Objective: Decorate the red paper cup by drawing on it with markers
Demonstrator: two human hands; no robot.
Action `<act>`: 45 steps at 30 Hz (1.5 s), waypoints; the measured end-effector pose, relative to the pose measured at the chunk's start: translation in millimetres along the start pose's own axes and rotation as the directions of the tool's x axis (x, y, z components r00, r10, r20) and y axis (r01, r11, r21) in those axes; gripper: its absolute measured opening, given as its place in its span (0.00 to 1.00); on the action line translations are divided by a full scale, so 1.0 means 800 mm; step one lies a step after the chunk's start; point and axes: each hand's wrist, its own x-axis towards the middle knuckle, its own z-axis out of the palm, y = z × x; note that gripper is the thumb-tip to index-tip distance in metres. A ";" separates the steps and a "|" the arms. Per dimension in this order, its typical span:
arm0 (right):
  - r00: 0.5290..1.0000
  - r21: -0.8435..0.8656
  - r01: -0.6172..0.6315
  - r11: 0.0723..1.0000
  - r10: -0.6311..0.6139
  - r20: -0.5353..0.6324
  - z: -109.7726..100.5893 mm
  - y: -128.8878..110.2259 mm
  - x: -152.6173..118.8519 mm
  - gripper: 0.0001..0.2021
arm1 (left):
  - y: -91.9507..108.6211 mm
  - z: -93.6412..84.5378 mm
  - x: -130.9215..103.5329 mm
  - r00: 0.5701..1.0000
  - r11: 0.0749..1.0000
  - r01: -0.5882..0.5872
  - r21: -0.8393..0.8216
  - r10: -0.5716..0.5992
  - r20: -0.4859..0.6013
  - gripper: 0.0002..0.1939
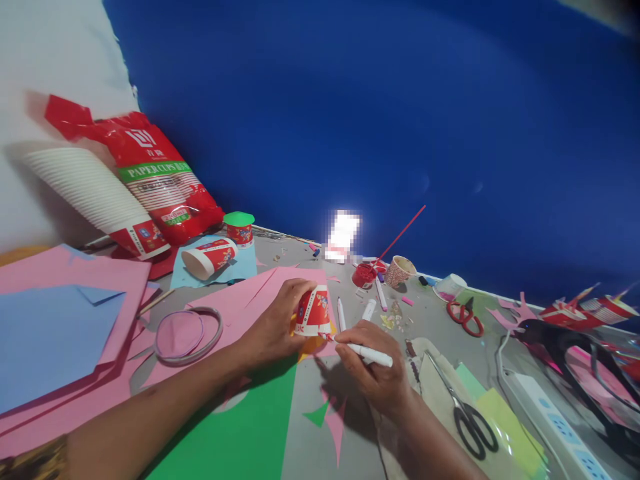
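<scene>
My left hand [277, 320] is wrapped round a red and white paper cup [315, 310], held upside down with its wide rim low. In my right hand [377, 367] is a white marker pen [367, 352], gripped between thumb and fingers. Its tip end is at the cup's lower edge; whether it touches cannot be told. Beneath the hands lie a green paper sheet [235, 437] and pink paper [265, 293]. Small green and pink scraps [335, 430] are just below the cup.
At the back left lean a stack of paper cups [90, 193] and a red cup bag [155, 173]. A tape ring [213, 337] lies near my left forearm. Black-handled scissors [473, 427], red scissors [467, 317] and a white power strip [555, 420] are on the right.
</scene>
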 end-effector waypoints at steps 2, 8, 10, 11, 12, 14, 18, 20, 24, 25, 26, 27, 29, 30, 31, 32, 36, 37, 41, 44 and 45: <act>1.000 0.003 0.001 1.000 -0.001 -0.007 -0.001 -0.001 0.000 0.06 | -0.002 0.000 0.000 1.000 1.000 -0.006 0.006 0.006 0.002 0.41; 1.000 -0.003 0.021 1.000 -0.021 0.000 0.002 0.001 -0.002 0.06 | -0.009 0.004 -0.001 0.998 0.997 -0.059 0.048 0.060 -0.005 0.41; 1.000 -0.006 0.016 1.000 -0.016 0.002 0.002 0.002 -0.002 0.06 | -0.009 0.004 -0.001 0.998 0.996 -0.068 0.064 0.068 -0.002 0.42; 1.000 -0.008 0.009 1.000 -0.009 -0.001 0.002 0.002 -0.002 0.06 | -0.009 0.004 0.000 0.998 0.995 -0.066 0.070 0.066 0.001 0.42; 1.000 -0.012 -0.001 1.000 0.001 -0.004 0.001 0.002 -0.002 0.06 | -0.008 0.003 0.000 0.998 0.996 -0.061 0.071 0.061 0.002 0.42; 1.000 -0.023 -0.020 1.000 0.019 -0.011 -0.001 0.002 -0.002 0.07 | -0.007 0.003 0.000 0.999 0.997 -0.044 0.059 0.044 0.001 0.42; 0.999 -0.041 -0.040 0.998 0.040 -0.005 -0.003 0.003 -0.002 0.07 | -0.005 0.004 -0.001 1.000 0.999 -0.018 0.027 0.018 -0.004 0.40; 0.999 -0.013 -0.046 0.999 0.046 -0.001 -0.002 0.003 -0.002 0.07 | -0.005 0.004 -0.001 1.000 0.999 -0.022 0.031 0.022 -0.008 0.41; 0.999 0.032 -0.034 0.999 0.034 -0.006 -0.001 -0.001 -0.002 0.07 | -0.008 0.003 0.000 0.999 0.997 -0.039 0.067 0.040 -0.006 0.43; 1.000 0.027 -0.030 0.999 0.030 0.000 0.000 -0.001 -0.001 0.07 | -0.008 0.003 0.000 0.999 0.996 -0.041 0.074 0.042 -0.004 0.44; 1.000 0.020 -0.028 0.999 0.028 0.008 0.000 -0.001 -0.002 0.07 | -0.007 0.002 0.000 0.999 0.996 -0.043 0.080 0.043 -0.002 0.44; 1.000 0.015 -0.025 1.000 0.025 0.011 0.001 -0.001 -0.002 0.07 | -0.007 0.002 0.000 0.999 0.996 -0.043 0.082 0.043 -0.002 0.43; 1.000 0.023 -0.028 0.999 0.028 0.013 0.003 -0.001 -0.002 0.06 | -0.006 0.002 0.000 0.999 0.996 -0.043 0.084 0.043 0.000 0.42; 0.999 0.034 -0.032 0.999 0.032 0.012 0.003 0.000 -0.003 0.06 | -0.006 0.002 0.000 0.999 0.996 -0.041 0.082 0.041 0.000 0.42; 0.999 0.044 -0.036 0.998 0.036 0.010 0.002 0.000 -0.003 0.06 | -0.006 0.002 0.000 0.999 0.996 -0.038 0.081 0.039 0.000 0.42; 0.999 0.049 -0.043 0.998 0.043 0.008 0.002 0.001 -0.003 0.06 | -0.006 0.003 0.000 0.999 0.996 -0.037 0.082 0.037 -0.001 0.42; 0.998 0.008 -0.067 0.998 0.067 -0.003 -0.002 0.002 -0.001 0.07 | -0.007 0.003 0.000 0.999 0.997 -0.030 0.064 0.031 -0.009 0.41; 0.998 0.000 -0.070 0.998 0.070 -0.003 -0.003 0.002 0.000 0.07 | -0.007 0.004 -0.001 1.000 0.998 -0.029 0.053 0.030 -0.009 0.41; 0.996 0.001 -0.091 0.996 0.091 0.002 -0.005 0.003 0.002 0.09 | -0.005 0.004 -0.001 1.000 1.000 -0.007 0.022 0.007 -0.011 0.41; 0.989 0.003 -0.129 0.992 0.129 -0.075 -0.008 0.005 0.002 0.08 | -0.004 0.003 0.000 0.999 0.999 0.023 0.032 -0.022 -0.024 0.43; 0.983 0.003 -0.149 0.989 0.148 -0.110 -0.010 0.006 0.001 0.08 | -0.005 0.002 0.000 0.999 0.999 0.029 0.039 -0.028 -0.029 0.44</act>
